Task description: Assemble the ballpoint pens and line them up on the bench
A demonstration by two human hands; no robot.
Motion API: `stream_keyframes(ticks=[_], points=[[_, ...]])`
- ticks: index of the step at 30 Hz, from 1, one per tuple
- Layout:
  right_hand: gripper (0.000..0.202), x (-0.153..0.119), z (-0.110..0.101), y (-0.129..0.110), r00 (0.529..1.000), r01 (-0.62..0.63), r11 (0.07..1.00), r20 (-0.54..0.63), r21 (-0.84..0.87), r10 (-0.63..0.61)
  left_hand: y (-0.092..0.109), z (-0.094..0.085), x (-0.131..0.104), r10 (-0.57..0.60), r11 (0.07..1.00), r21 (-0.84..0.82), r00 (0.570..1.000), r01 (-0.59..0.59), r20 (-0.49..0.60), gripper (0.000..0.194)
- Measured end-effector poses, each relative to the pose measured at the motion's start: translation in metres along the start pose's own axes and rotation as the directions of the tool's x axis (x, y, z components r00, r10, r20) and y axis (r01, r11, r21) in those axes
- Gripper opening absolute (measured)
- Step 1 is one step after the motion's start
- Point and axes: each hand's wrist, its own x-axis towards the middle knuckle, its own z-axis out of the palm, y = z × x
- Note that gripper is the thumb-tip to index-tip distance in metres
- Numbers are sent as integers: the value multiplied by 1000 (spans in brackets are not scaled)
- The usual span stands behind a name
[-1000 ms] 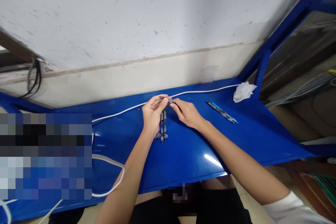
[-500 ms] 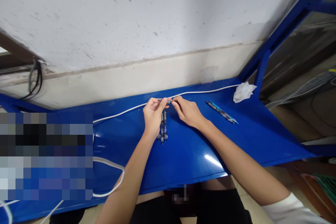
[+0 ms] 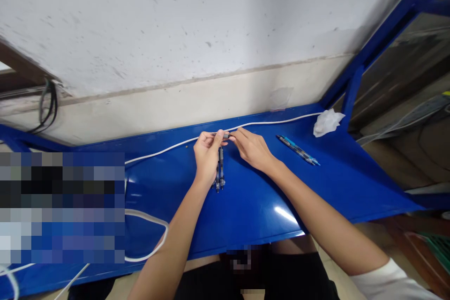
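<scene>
Between my two hands is a slim dark pen [image 3: 226, 135] with a grey grip, held roughly level above the blue table. My left hand [image 3: 208, 153] pinches its barrel between thumb and fingers. The fingertips of my right hand [image 3: 252, 148] close on the pen's right end. Part of the pen is hidden by my fingers. Just below my left hand, several dark pens [image 3: 221, 168] with clear ends lie side by side, partly covered by that hand. Farther right lie a blue pen and a dark pen [image 3: 298, 150], close together.
A white cable [image 3: 161, 151] runs along the back of the blue table [image 3: 253, 211] and loops beside my left forearm. Crumpled white plastic [image 3: 327, 122] sits at the back right, near the blue frame [image 3: 351, 89]. A wall stands behind. The left side is blurred out by blocks.
Both hands stay at nearly the same spot, gripping the pen. My left hand has shifted very slightly to the right, covering more of the pens below it.
</scene>
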Motion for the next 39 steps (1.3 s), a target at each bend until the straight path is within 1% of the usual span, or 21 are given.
stream_keyframes(ticks=[3, 9, 13, 16, 20, 22, 26, 32, 39], points=[[29, 0, 1, 3, 1000, 12, 1000, -6, -25, -12, 0, 0, 0, -14, 1000, 4, 1000, 14, -2, 35], [19, -2, -2, 1, 1000, -9, 998, -7, 61, 9, 0, 0, 0, -30, 999, 24, 999, 30, -16, 37], [25, 0, -5, -2, 1000, -4, 1000, -6, -1, 4, -2, 0, 0, -14, 999, 30, 999, 15, -30, 36], [27, 2, -6, 0, 1000, -3, 999, -12, -46, 2, -1, -1, 1, -35, 999, -4, 999, 35, -39, 39], [20, 2, -7, 6, 998, -37, 999, -47, -13, 36, 5, -6, 5, -86, 994, -67, 995, 83, -49, 41], [20, 1, -7, 7, 998, -44, 999, -42, -7, 43, 8, -9, 7, -94, 993, -77, 995, 91, -39, 40], [26, 1, -7, 6, 999, -31, 998, -30, -50, 29, 10, -12, 10, -74, 995, -76, 996, 71, -43, 37], [25, 1, -6, 10, 996, -58, 996, -68, -65, 53, 12, -14, 12, -60, 995, -86, 996, 53, -72, 39], [26, 0, -4, 12, 996, -60, 995, -63, -75, 55, 10, -13, 12, -63, 995, -79, 996, 59, -56, 41]])
